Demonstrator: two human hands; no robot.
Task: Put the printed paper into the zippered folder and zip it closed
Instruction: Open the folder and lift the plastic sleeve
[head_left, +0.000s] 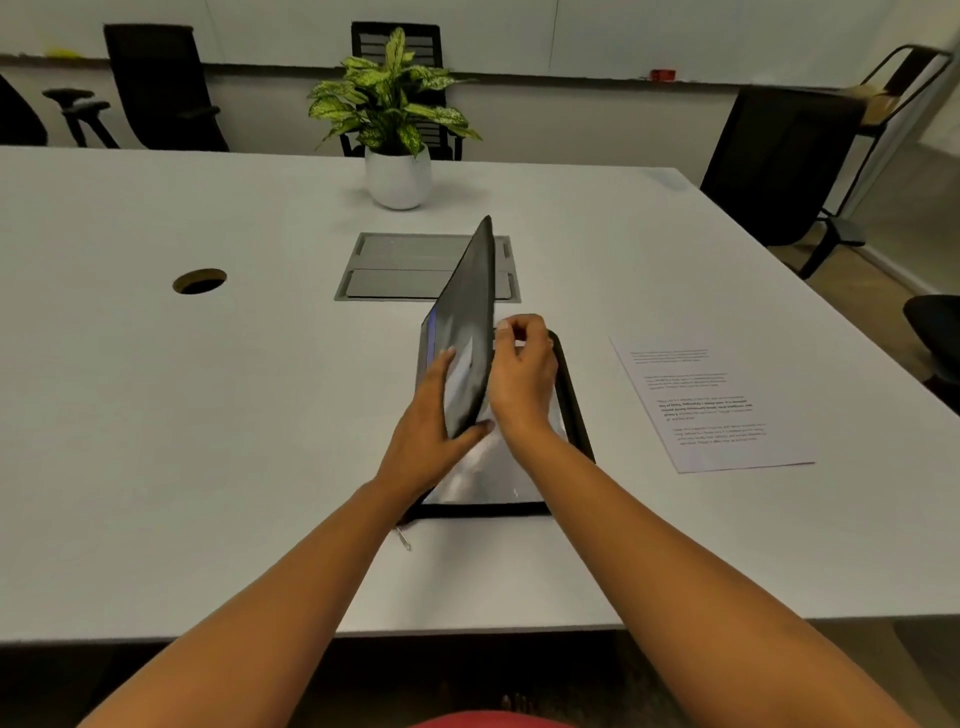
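The zippered folder (571, 410) is positioned at the centre of the white surface (208, 441), unzipped and part-opened. Its base lies flat. Its black cover (467, 322) is raised steeply, hinged along the left side.

1. Left grip (431, 415): the cover is held near its lower corner. The fingers are laid on the outer face and the thumb is hooked round the near edge.
2. Right grip (522, 374): the fingers are curled at the free edge of the cover. Thumb and forefinger appear to pinch that edge.
3. Contents: a glossy, clear-looking sleeve (488, 467) is seen lying inside the base. Whether anything is held in the sleeve cannot be told.
4. Printed paper (711, 410): the sheet lies flat on the surface, outside the folder, to the right of the base and apart from it. Neither grip touches it.
5. Zipper pull (404, 538): it rests on the surface at the near left corner of the folder.

A white pot (398, 179) containing a leafy plant (389, 93) stands at the far edge of the surface. A grey cable hatch (395, 265) is set between the pot and the folder.
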